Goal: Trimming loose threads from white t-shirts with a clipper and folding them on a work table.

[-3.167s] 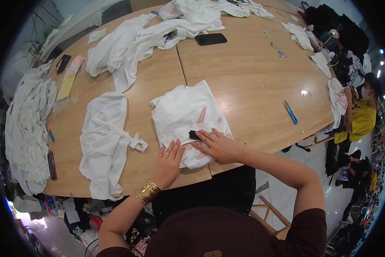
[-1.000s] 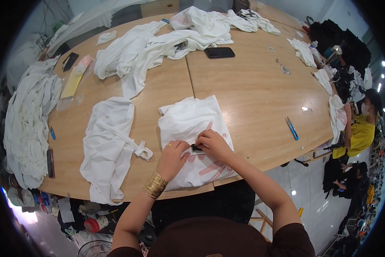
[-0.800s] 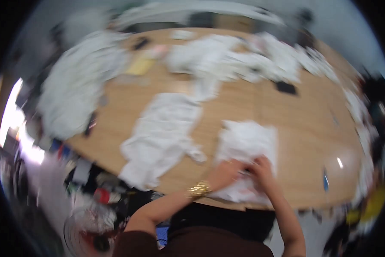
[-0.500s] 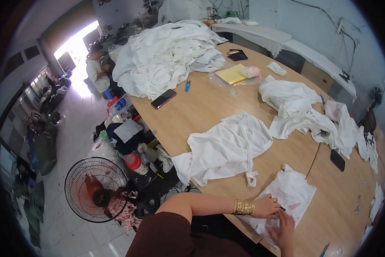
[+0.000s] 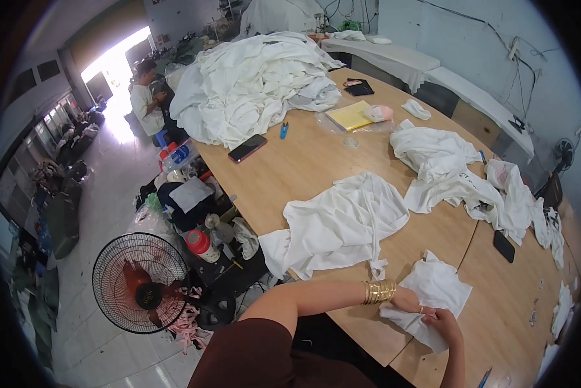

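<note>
Near the table's front edge lies a small white garment [image 5: 445,284], partly folded over on itself. My left hand [image 5: 406,299], below gold bangles at the wrist, rests on the cloth with its fingers closed on the fabric. Meeting it from the right, my right hand [image 5: 447,326] has its fingers curled and pinches the same cloth. The fingertips of both hands come together, and what lies right between them is hidden. A larger white garment [image 5: 342,223] is spread out crumpled just beyond my left forearm.
A large heap of white cloth [image 5: 258,87] covers the far left of the table. A phone [image 5: 248,148], blue thread snips [image 5: 284,130] and a yellow pad [image 5: 349,115] lie nearby. More white garments [image 5: 458,168] and a dark phone [image 5: 504,246] are at right. A fan [image 5: 142,282] stands left.
Both hands have shifted and closed in on the cloth; my right hand's fingers, spread before, are now curled. The garment's near part has been lifted and folded, hiding the pinkish patch.
</note>
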A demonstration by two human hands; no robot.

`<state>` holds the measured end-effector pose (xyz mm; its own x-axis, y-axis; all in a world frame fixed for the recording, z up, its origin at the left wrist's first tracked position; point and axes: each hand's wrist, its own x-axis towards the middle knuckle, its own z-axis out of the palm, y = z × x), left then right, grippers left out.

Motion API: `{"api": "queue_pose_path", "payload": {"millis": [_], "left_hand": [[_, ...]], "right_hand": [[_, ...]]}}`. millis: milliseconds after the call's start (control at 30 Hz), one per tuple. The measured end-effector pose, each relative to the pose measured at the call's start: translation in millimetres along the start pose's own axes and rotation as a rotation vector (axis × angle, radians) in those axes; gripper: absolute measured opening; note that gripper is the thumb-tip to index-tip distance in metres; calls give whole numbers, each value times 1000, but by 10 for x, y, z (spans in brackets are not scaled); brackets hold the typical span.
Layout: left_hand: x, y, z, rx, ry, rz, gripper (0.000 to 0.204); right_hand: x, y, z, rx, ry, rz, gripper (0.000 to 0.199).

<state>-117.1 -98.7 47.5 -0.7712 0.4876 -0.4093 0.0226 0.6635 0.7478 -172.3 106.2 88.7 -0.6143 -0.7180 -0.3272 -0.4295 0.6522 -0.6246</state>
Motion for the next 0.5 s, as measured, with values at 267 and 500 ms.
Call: {"api": "queue_pose_path", "payload": {"millis": [267,500], "left_hand": [[95,-118,-34,26,116,137,37],[-110,3,-89,12,187,243,30]], "right_hand": [[-184,-472,194,-430,562,-134,28],[-543,-293,667,-570,471,-314,55]]}}
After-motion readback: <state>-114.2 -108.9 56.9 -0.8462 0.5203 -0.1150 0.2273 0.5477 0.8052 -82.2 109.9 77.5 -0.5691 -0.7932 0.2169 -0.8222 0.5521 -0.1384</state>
